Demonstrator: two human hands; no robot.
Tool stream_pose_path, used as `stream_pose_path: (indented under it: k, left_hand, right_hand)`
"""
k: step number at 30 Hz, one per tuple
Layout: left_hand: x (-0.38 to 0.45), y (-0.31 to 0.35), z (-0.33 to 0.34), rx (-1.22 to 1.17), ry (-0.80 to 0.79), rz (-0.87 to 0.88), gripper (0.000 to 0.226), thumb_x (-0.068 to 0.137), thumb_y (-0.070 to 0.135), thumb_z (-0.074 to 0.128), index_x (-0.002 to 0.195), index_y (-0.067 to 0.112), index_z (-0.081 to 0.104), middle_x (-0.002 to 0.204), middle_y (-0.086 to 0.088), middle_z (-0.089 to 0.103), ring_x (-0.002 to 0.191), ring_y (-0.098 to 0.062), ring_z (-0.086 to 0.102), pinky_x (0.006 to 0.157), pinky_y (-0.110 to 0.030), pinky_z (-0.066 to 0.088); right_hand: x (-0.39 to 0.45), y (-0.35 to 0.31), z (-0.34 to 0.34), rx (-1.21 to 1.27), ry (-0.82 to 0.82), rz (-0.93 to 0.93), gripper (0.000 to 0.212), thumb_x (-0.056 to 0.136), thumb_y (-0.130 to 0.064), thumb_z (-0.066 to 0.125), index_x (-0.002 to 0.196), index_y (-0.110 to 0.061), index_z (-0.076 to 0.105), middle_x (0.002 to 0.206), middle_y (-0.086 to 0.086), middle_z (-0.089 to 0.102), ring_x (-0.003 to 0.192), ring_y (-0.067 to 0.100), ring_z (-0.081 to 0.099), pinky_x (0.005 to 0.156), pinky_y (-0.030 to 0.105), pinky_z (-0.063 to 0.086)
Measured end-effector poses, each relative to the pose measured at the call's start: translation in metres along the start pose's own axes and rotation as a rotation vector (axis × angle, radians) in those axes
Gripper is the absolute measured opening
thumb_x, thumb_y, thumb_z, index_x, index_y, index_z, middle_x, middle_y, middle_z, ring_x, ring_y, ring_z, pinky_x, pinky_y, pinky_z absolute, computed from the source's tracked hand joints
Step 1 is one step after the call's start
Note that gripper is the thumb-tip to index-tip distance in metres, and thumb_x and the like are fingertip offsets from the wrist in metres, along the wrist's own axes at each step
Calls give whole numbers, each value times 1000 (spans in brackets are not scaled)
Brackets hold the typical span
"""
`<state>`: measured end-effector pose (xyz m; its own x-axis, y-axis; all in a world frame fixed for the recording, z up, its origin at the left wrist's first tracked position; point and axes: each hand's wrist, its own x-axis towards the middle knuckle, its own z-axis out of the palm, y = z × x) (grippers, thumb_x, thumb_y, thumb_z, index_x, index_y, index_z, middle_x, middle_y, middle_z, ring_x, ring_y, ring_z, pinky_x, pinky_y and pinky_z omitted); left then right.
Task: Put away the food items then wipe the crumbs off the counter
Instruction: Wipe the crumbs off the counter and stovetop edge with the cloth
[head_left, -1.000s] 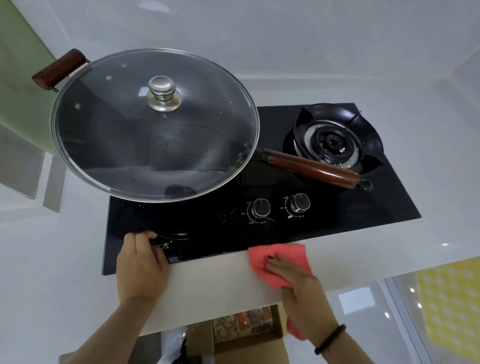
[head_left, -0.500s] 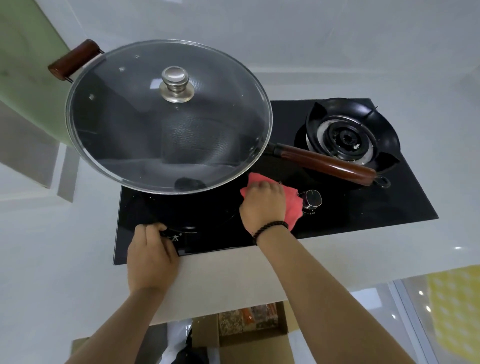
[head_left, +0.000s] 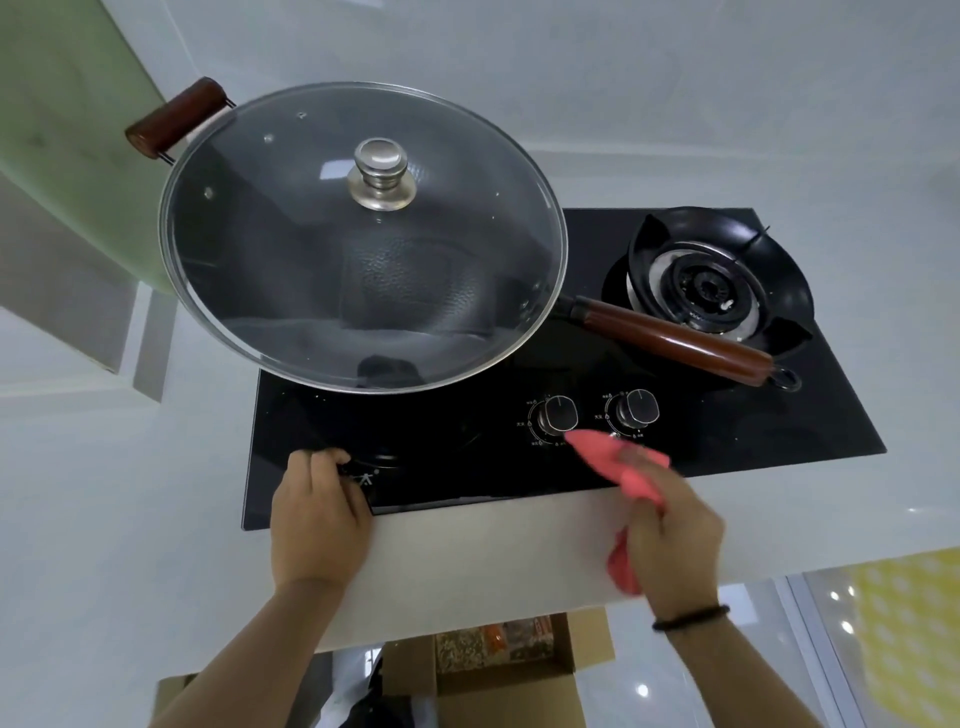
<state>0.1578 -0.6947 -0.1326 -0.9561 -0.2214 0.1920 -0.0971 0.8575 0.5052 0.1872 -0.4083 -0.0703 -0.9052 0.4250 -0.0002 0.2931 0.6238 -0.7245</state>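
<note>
My right hand (head_left: 670, 535) grips a pink-red cloth (head_left: 613, 460) at the front edge of the black glass cooktop (head_left: 779, 421), just below the two knobs (head_left: 558, 414). The cloth's tip lies on the glass; its tail hangs under my palm. My left hand (head_left: 317, 514) rests on the cooktop's front left corner, fingers curled on the glass, holding nothing. The white counter (head_left: 493, 551) runs along the front. Below the counter, food packets (head_left: 488, 642) lie in an open cardboard box (head_left: 498, 691).
A large wok with a glass lid (head_left: 358, 234) sits on the left burner, its long wooden handle (head_left: 670, 338) pointing right over the cooktop. The right burner (head_left: 717, 280) is bare. A green wall panel (head_left: 67, 145) stands at the left.
My right hand swept the cloth from the counter edge up onto the cooktop by the knobs, then back down and right to the front edge. My left hand stayed put.
</note>
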Motion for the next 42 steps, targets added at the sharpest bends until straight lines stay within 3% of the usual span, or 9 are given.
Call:
stream_pose_path:
  k: [4,7,11,15,20,22,28,35,42]
  left_hand:
    - [0,1,0,0,3,3,21,78,-10,58,97,-2,59,89,-18,53,67,-31,51,62,-39,45]
    - [-1,1,-1,-6,13,9,22,77,-12,58,96,-3,59,88,-18,53,67,-32,51,62,-41,45]
    - [-1,0,-1,-10,22,24,22,76,-13,58,96,-3,59,88,-19,53,65,-33,51,63,-41,44]
    - [0,1,0,-4,14,20,22,78,-11,58,98,-3,59,89,-18,53,66,-30,50,63,-38,42]
    - [0,-3,1,-4,8,18,21,79,-10,56,99,-2,58,91,-18,52,68,-32,51,63,-40,44]
    - [-1,-3,1,-9,11,21,21,79,-10,56,99,-2,58,91,-18,52,68,-32,51,63,-42,45]
    - [-2,-2,0,-11,4,21,22,79,-9,56,99,-2,58,90,-17,52,68,-31,51,64,-42,45]
    - [-2,-2,0,-19,10,21,23,78,-10,57,99,-1,58,90,-16,51,69,-30,51,65,-42,45]
    - [-2,-4,-1,-71,17,14,24,83,6,41,101,2,56,92,-13,52,72,-27,52,65,-38,46]
  right_hand:
    - [35,-12,42,-279,-10,-95,52,76,15,50,122,-6,61,130,13,58,128,25,47,114,31,26]
    - [1,-8,75,-426,-178,-155,64,77,9,51,139,-4,41,152,9,31,145,24,14,118,41,0]
    - [-54,2,57,-268,-318,-346,60,74,13,60,126,-18,58,137,-3,52,132,16,43,108,43,35]
    - [-32,-2,26,90,-66,38,49,86,10,49,115,-26,64,112,-1,67,63,6,64,59,18,55]
    - [-7,-14,72,-314,-125,-6,60,86,8,45,143,-11,38,152,7,33,145,24,18,120,37,14]
    - [-24,-20,86,-362,-221,-133,59,88,4,45,144,-10,34,155,3,27,147,19,7,120,32,1]
    - [-31,-63,43,40,-225,-85,49,87,9,46,119,-22,64,121,-5,63,88,7,65,74,17,55]
    - [23,-55,109,-678,-235,-432,53,68,0,65,120,6,59,125,23,60,131,44,41,111,55,14]
    - [-38,-63,89,-8,-483,-221,53,84,14,46,131,-11,54,134,-12,45,132,0,32,118,25,20]
